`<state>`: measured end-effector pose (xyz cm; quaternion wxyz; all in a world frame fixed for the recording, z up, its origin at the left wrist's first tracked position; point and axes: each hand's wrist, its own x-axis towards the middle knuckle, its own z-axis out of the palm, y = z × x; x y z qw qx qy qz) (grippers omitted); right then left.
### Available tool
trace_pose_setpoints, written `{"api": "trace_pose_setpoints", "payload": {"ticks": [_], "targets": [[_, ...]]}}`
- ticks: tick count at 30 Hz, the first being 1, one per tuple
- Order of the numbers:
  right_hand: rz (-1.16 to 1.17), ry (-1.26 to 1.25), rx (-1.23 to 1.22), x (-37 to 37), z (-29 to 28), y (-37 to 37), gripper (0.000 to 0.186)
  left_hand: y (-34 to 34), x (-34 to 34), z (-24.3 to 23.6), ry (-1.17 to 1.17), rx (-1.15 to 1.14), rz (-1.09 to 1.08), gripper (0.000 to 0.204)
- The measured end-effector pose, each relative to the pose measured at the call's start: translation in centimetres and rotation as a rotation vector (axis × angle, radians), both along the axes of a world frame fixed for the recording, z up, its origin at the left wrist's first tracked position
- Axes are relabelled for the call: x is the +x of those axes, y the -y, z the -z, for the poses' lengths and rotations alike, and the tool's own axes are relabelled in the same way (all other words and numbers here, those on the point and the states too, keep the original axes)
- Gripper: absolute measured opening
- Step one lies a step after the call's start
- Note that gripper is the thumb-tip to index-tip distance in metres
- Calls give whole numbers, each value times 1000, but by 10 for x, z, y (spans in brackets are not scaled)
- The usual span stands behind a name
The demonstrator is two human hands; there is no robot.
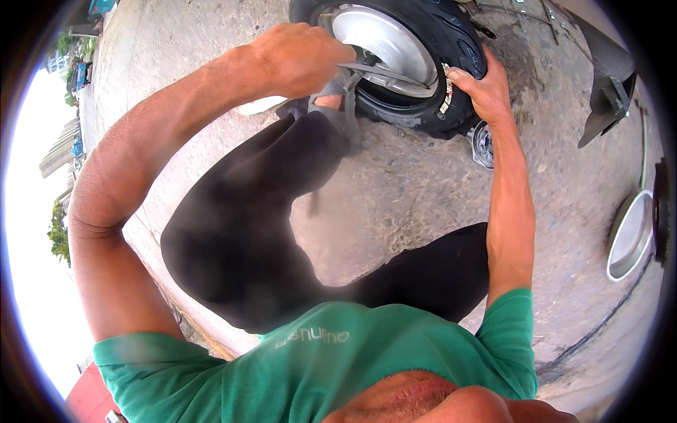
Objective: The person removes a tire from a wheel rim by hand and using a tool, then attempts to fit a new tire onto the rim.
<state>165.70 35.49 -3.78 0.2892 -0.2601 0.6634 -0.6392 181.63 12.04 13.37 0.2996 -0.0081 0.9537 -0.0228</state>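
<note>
prying lever (pixel 384 72) lies rim-wise, tip right | left hand (pixel 300 56) clenched | right hand (pixel 483 88) gripping tyre (pixel 451 42)

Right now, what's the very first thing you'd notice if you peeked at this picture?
The black tyre with its shiny silver rim at the top. The left hand pushes a flat metal lever in at the rim's edge, and the right hand grips the tyre's right side. A sandalled foot presses against the tyre from below, and a metal bowl lies on the concrete ground at far right.
</note>
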Motion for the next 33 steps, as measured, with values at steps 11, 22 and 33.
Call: {"api": "trace_pose_setpoints", "payload": {"ticks": [11, 22, 33], "targets": [[5, -24, 31, 0, 5, 2, 72, -2, -34, 14, 172, 25, 90, 27], [-21, -52, 12, -4, 2, 1, 69, 6, -103, -10, 463, 214, 166, 28], [-55, 11, -10, -2, -1, 7, 65, 3, -60, 30, 460, 157, 1, 22]]}}
